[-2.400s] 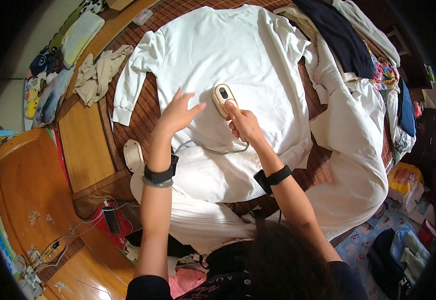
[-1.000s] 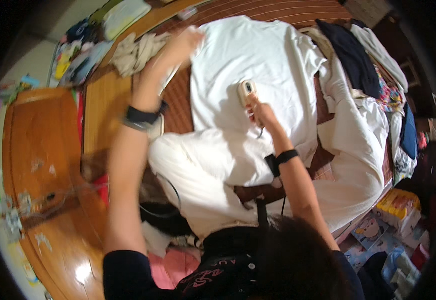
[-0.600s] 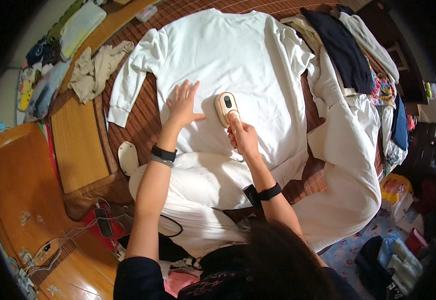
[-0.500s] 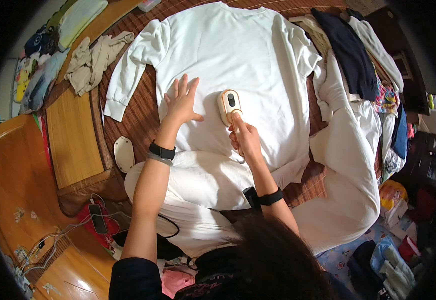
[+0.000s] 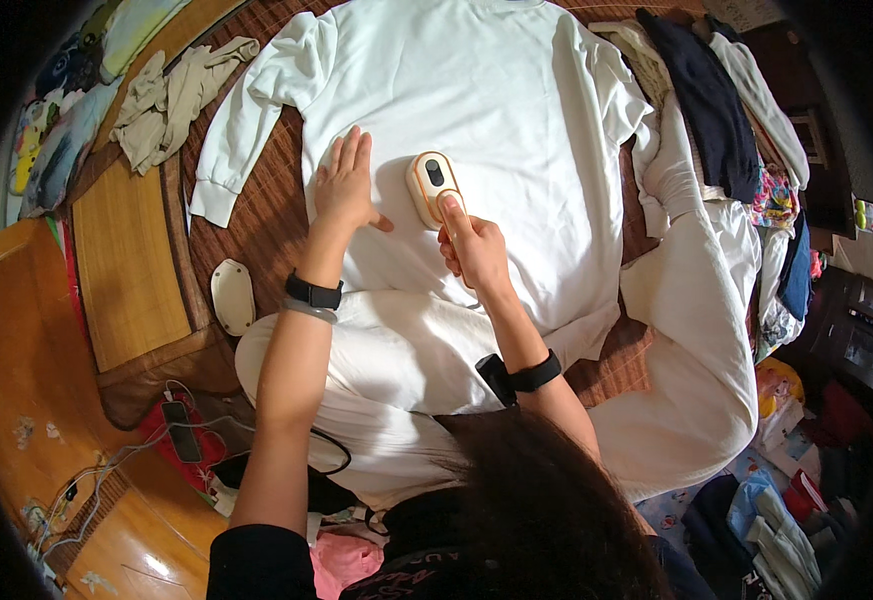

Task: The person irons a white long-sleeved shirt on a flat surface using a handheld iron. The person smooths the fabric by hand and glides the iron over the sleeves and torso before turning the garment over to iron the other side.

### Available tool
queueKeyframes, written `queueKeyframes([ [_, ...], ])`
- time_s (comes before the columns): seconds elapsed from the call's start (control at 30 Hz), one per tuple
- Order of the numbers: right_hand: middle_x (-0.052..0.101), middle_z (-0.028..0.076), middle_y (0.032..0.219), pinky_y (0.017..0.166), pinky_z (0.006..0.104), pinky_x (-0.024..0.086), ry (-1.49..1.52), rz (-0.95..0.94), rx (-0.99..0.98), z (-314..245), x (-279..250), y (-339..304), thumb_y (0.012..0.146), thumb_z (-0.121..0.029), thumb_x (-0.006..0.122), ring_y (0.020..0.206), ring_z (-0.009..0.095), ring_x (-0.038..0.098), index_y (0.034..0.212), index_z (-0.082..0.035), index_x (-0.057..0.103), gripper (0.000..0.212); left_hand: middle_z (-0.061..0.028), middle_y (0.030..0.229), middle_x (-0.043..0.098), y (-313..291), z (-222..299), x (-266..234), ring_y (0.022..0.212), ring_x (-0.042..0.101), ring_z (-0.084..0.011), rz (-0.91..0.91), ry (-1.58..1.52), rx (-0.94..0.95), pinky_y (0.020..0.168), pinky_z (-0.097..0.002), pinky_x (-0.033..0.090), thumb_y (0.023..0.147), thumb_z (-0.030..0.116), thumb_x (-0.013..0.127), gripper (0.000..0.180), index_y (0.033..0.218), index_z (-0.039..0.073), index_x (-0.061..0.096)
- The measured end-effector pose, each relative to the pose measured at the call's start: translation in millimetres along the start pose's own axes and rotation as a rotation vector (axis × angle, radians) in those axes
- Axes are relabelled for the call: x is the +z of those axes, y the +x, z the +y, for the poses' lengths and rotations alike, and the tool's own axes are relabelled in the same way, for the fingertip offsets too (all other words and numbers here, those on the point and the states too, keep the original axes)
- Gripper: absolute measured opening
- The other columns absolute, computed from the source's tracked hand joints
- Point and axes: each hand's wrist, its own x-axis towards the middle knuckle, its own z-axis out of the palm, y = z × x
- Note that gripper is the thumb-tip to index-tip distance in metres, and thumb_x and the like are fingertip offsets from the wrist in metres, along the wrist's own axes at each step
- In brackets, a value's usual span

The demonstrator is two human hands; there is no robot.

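Note:
A white long-sleeved sweatshirt (image 5: 486,110) lies spread out in front of me. My right hand (image 5: 476,250) is wrapped round the handle of a small cream handheld iron (image 5: 422,190) with an orange trim line and a dark oval on top. The iron's head rests on the sweatshirt, left of its middle, and its underside is hidden. Flat on the cloth to the left of the iron lies my left hand (image 5: 346,190), fingers stretched out and thumb pointing toward the iron. It holds nothing.
An oval white cover-like piece (image 5: 233,297) lies left of my knee on the brown mat (image 5: 266,190). Beige cloth (image 5: 171,105) is bunched at the far left. Dark folded clothes (image 5: 701,110) lie at the right. Cables (image 5: 121,460) and a phone (image 5: 182,430) are at lower left.
The whole view has shifted slightly. The iron has slid a little left over the sweatshirt with my right hand. My left hand's fingers have come closer together.

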Motion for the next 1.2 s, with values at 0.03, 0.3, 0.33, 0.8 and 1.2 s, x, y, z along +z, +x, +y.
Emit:
queueKeyframes([
  [0.03,0.050,0.003,0.052,0.039,0.0264,0.036,0.029,-0.019,0.024,-1,-1,1,0.089,-0.055,0.057,0.041,0.010,0.046,0.066,-0.001,0.057,0.059,-0.0096,0.159,0.012,-1,0,0,0.146,0.014,-0.0301,-0.017,0.014,-0.008,0.117,-0.0446,0.023,0.038,0.037,0.095,0.143,0.151,0.009,0.013],
  [0.3,0.049,0.003,0.052,0.038,0.0265,0.034,0.077,-0.035,0.059,-17,17,-3,0.087,-0.056,0.059,0.040,0.011,0.044,0.066,-0.001,0.057,0.059,-0.0039,0.160,0.008,3,-14,5,0.147,0.010,-0.0249,0.032,-0.066,-0.015,0.116,-0.0488,0.024,0.041,0.033,0.096,0.140,0.152,0.014,0.012],
  [0.33,0.048,0.003,0.053,0.039,0.0260,0.034,0.033,-0.016,0.038,-19,19,-1,0.088,-0.058,0.057,0.041,0.010,0.043,0.070,-0.001,0.057,0.059,-0.0038,0.160,0.007,3,-12,2,0.147,0.010,-0.0244,0.026,-0.069,-0.015,0.116,-0.0490,0.023,0.041,0.033,0.096,0.141,0.152,0.014,0.012],
  [0.8,0.048,0.004,0.058,0.043,0.0273,0.035,0.063,-0.078,0.060,-21,7,8,0.088,-0.055,0.054,0.045,0.013,0.042,0.077,0.001,0.057,0.057,-0.0023,0.161,0.000,2,-6,-3,0.148,0.003,-0.0250,-0.068,-0.046,-0.082,0.117,-0.0508,0.021,0.044,0.032,0.095,0.142,0.153,0.016,0.006],
  [1.2,0.058,0.013,0.066,0.053,0.0317,0.047,0.007,-0.123,0.143,-26,-9,8,0.081,-0.045,0.053,0.053,0.020,0.054,0.077,0.004,0.060,0.050,-0.0026,0.160,0.001,2,1,-7,0.148,0.005,-0.0250,-0.073,-0.060,-0.078,0.116,-0.0528,0.021,0.040,0.033,0.096,0.144,0.153,0.014,0.008],
])
